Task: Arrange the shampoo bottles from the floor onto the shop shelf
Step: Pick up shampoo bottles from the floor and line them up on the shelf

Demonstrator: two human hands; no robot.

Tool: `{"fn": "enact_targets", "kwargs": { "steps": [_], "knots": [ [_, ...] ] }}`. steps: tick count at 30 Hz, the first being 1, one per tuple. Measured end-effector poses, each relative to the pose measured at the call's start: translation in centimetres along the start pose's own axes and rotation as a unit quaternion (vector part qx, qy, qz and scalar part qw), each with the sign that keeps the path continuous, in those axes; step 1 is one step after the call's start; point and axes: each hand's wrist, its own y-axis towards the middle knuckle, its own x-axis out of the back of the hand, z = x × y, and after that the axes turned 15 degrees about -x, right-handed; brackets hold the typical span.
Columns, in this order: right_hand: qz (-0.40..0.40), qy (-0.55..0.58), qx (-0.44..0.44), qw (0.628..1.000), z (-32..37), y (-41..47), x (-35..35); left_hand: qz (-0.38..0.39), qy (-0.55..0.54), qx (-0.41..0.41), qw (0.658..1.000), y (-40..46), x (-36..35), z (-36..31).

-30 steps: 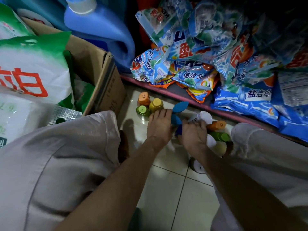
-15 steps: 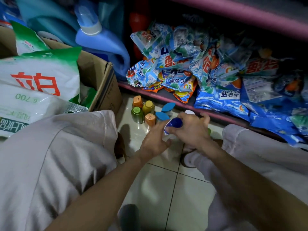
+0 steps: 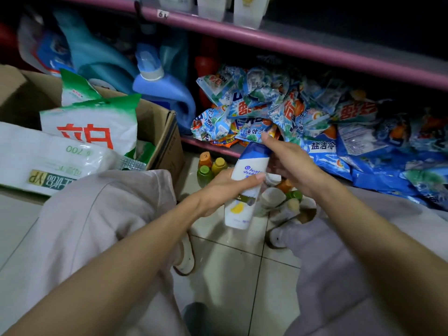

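The left hand (image 3: 226,187) covers the middle of the shampoo bottle (image 3: 244,187), so its label reads only in part. The right hand (image 3: 289,163) hides the cap's far side; its fingers, except the forefinger, are not visible. The small bottles on the floor (image 3: 209,166) show caps only, labels too small to read. The white bottles on the upper shelf (image 3: 228,7) are cut off by the top edge. The price tag (image 3: 162,14) is blurred. Far right of the shelf is too dark to tell.
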Motion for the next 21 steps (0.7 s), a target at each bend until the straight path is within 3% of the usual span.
{"fn": "enact_targets", "kwargs": {
  "steps": [3,11,16,21],
  "knots": [
    [0.040,0.039,-0.008,0.998,-0.2,-0.2,-0.7,-0.024,-0.029,0.013,0.999,-0.3,0.0,0.1],
    [-0.012,0.008,-0.061,0.998,-1.4,2.2,-1.9,-0.113,-0.015,0.022,0.993,0.2,0.5,2.8],
    [-0.122,-0.225,-0.034,0.966,-4.3,5.7,-2.6,-0.314,-0.090,0.047,0.944,0.4,2.9,5.9],
    [-0.127,-0.383,0.007,0.915,-6.8,9.8,-5.2,-0.394,-0.086,0.066,0.913,0.8,5.1,8.2]
  ]
}}
